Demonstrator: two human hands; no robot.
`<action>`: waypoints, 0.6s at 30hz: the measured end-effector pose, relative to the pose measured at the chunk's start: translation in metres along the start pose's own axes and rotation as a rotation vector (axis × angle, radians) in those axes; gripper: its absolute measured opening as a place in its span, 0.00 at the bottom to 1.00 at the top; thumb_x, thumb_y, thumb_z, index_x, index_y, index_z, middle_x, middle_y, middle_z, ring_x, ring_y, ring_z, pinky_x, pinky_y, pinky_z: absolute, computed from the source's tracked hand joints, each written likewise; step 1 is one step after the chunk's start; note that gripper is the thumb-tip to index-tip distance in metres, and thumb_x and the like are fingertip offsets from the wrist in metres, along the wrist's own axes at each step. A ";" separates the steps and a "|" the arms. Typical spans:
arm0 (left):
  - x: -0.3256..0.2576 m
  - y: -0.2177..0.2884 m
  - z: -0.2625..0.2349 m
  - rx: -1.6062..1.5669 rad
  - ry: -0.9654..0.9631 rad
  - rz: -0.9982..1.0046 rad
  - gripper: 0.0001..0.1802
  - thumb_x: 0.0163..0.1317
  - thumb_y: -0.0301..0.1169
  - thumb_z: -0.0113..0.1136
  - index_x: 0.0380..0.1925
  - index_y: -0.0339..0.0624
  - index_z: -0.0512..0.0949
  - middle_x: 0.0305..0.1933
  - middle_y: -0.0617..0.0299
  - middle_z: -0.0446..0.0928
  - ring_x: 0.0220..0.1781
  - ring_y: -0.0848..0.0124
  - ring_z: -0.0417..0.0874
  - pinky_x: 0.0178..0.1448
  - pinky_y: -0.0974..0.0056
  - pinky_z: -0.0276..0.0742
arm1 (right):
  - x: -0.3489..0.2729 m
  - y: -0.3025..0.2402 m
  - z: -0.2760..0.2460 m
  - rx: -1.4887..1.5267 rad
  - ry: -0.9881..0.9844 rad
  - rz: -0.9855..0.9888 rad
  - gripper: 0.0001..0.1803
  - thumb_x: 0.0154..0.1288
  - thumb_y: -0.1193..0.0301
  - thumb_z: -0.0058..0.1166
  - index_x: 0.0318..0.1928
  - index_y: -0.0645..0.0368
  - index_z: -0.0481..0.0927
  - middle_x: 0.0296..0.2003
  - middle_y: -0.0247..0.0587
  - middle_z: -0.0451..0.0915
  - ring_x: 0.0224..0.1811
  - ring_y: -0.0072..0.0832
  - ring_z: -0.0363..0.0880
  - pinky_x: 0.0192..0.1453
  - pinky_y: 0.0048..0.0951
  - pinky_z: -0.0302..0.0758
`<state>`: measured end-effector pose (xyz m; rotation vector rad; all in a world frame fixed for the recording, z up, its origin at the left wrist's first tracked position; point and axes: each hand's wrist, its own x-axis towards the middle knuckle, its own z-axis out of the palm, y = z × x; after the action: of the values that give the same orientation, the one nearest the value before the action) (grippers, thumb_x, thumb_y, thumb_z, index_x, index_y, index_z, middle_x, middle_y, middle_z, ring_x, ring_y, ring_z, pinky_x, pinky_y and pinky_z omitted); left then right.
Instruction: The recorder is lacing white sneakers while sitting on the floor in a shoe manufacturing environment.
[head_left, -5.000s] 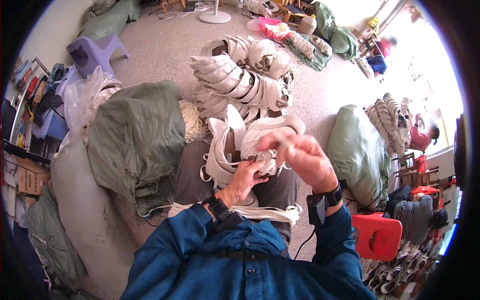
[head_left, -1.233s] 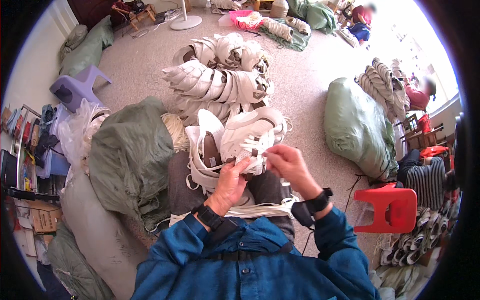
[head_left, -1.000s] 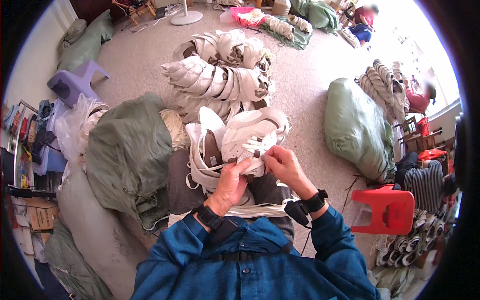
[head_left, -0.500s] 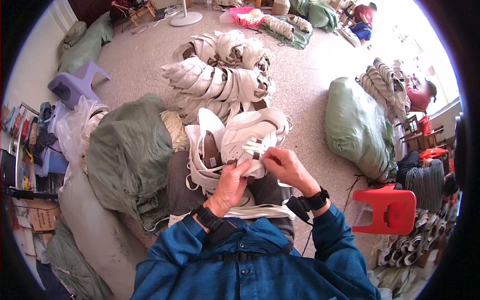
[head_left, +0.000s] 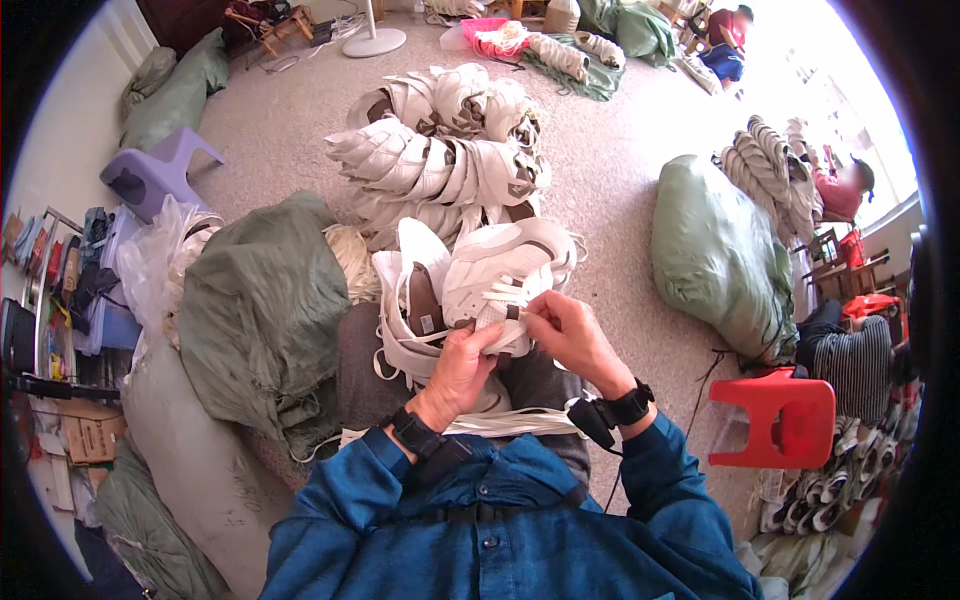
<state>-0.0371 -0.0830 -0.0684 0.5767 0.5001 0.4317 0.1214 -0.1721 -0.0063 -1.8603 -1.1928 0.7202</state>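
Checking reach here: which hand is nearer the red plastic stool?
Right. The right hand is on the white shoe upper, toward the red plastic stool; the left hand lies farther away.

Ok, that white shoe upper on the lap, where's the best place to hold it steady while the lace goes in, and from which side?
Probably the side wall just under the eyelet row of the white shoe upper, taken from below on the person's left, as the left hand does now. The upper lies tilted with its opening facing up, so that leaves the lace and eyelets free for the right hand working from the right.
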 end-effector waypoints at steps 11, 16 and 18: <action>0.009 -0.003 0.009 0.028 0.159 -0.087 0.15 0.70 0.43 0.58 0.50 0.51 0.80 0.44 0.69 0.83 0.43 0.73 0.83 0.44 0.61 0.77 | -0.001 0.019 0.012 0.399 -0.031 0.157 0.05 0.71 0.74 0.53 0.40 0.63 0.77 0.26 0.34 0.79 0.27 0.18 0.78 0.32 0.23 0.76; 0.016 -0.010 -0.001 0.010 0.133 -0.114 0.15 0.70 0.42 0.57 0.51 0.49 0.80 0.45 0.68 0.83 0.43 0.72 0.83 0.44 0.60 0.77 | 0.009 0.016 0.007 0.353 -0.076 0.145 0.03 0.71 0.74 0.53 0.40 0.62 0.76 0.25 0.33 0.78 0.25 0.17 0.77 0.30 0.23 0.75; 0.016 -0.006 -0.008 -0.029 0.040 -0.133 0.15 0.71 0.41 0.57 0.52 0.49 0.80 0.47 0.67 0.83 0.45 0.72 0.83 0.45 0.59 0.78 | 0.008 -0.003 0.004 -0.124 -0.023 -0.122 0.03 0.67 0.75 0.54 0.39 0.62 0.77 0.30 0.46 0.80 0.28 0.39 0.82 0.33 0.35 0.78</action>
<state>-0.0272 -0.0760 -0.0826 0.5042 0.5662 0.3236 0.1201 -0.1627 -0.0058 -1.8652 -1.3799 0.6136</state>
